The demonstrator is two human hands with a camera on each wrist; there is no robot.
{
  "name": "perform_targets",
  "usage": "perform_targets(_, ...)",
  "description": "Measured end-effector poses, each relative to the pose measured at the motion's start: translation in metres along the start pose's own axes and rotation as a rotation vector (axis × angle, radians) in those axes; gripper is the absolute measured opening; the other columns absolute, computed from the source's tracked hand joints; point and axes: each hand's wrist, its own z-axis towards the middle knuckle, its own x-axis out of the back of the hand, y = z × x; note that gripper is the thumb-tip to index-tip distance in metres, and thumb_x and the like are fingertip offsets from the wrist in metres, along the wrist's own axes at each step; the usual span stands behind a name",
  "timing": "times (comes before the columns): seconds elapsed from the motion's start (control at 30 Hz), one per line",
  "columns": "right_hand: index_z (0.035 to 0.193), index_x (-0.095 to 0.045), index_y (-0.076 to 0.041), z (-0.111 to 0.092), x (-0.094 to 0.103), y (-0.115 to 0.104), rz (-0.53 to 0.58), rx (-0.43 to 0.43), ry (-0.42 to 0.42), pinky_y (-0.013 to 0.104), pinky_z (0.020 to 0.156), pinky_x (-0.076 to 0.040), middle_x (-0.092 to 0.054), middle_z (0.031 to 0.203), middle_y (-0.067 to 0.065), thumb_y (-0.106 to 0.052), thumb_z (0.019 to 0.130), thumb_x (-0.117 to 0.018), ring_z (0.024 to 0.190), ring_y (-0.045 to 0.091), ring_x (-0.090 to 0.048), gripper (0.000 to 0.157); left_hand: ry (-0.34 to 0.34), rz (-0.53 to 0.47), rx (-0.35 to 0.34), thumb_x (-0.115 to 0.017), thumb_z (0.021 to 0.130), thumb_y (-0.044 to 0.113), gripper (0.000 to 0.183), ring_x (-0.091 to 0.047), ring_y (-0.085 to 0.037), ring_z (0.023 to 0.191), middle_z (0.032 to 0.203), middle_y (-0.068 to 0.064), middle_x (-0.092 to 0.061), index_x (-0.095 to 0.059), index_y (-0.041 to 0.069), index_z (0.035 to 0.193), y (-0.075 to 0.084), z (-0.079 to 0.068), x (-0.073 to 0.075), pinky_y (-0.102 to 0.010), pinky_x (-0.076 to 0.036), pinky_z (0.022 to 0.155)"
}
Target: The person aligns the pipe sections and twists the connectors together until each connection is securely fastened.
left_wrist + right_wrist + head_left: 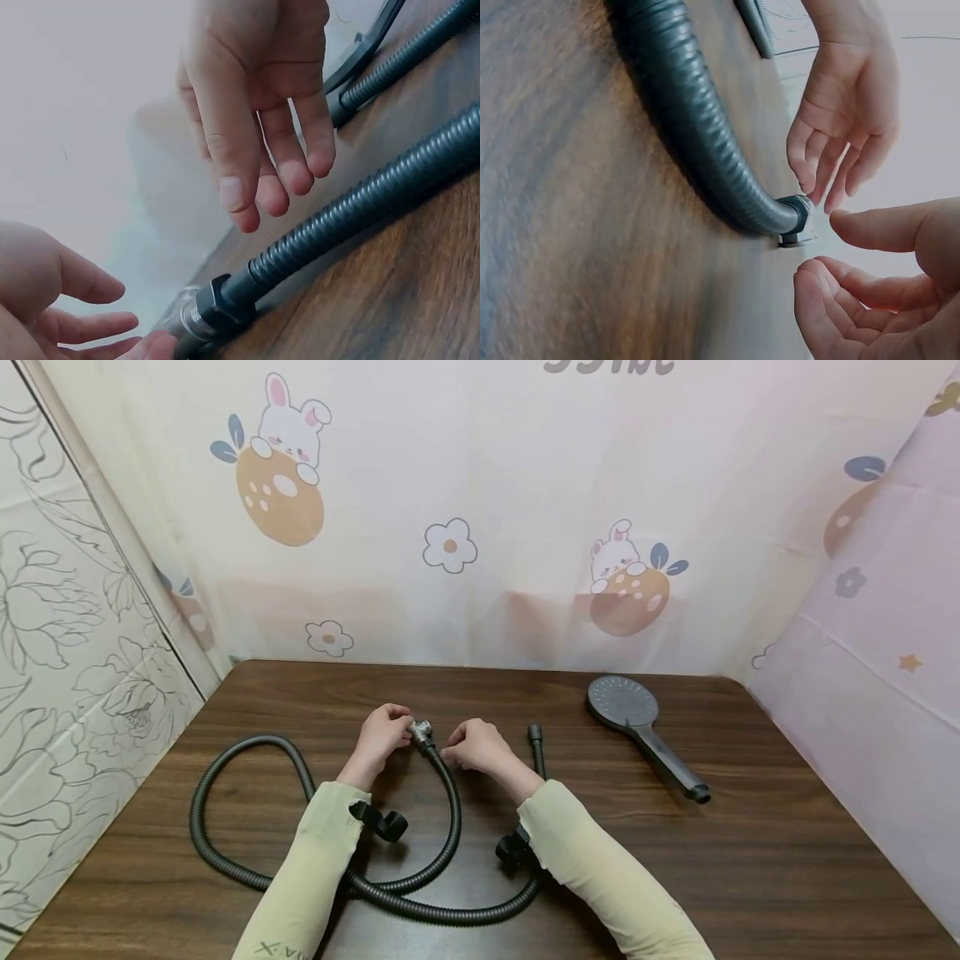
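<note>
A black ribbed shower hose (454, 802) lies looped on the brown table, and a silvery metal fitting (421, 732) sits on its near-centre end. My left hand (381, 737) is just left of the fitting; in the left wrist view its loosely bent fingers (105, 324) reach right to the metal, the thumb standing apart. On the other side of the fitting is my right hand (482, 747), thumb and fingers spread with nothing between them. The right wrist view shows the right fingertips (810, 274) close beside the metal end.
A grey handheld shower head (624, 702) lies face up at the back right of the table (750, 827). The hose's other end (535, 735) points away just right of my right hand. Printed curtains hang behind and at the sides.
</note>
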Motion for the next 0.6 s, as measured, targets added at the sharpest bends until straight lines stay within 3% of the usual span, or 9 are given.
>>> perform_targets(0.37, 0.096, -0.065, -0.005, -0.010, 0.019, 0.012, 0.089, 0.006, 0.018, 0.033, 0.066, -0.054, -0.065, 0.084, 0.007, -0.017, 0.082, -0.067, 0.078, 0.023, -0.063, 0.019, 0.009, -0.025, -0.035, -0.049, 0.092, 0.010, 0.032, -0.058, -0.027, 0.089, 0.113, -0.019, -0.052, -0.049, -0.004, 0.121, 0.010, -0.007, -0.007, -0.037, -0.052, 0.082)
perform_targets(0.6, 0.097, -0.065, -0.004, -0.017, 0.028, 0.020, 0.138, 0.018, 0.041, 0.035, 0.069, -0.054, -0.064, 0.084, 0.008, -0.016, 0.085, -0.064, 0.078, 0.026, -0.063, 0.017, -0.006, -0.035, -0.071, -0.049, 0.092, 0.011, 0.030, -0.058, -0.029, 0.087, 0.105, -0.017, -0.054, -0.050, -0.004, 0.118, 0.018, -0.011, -0.014, -0.033, -0.053, 0.075)
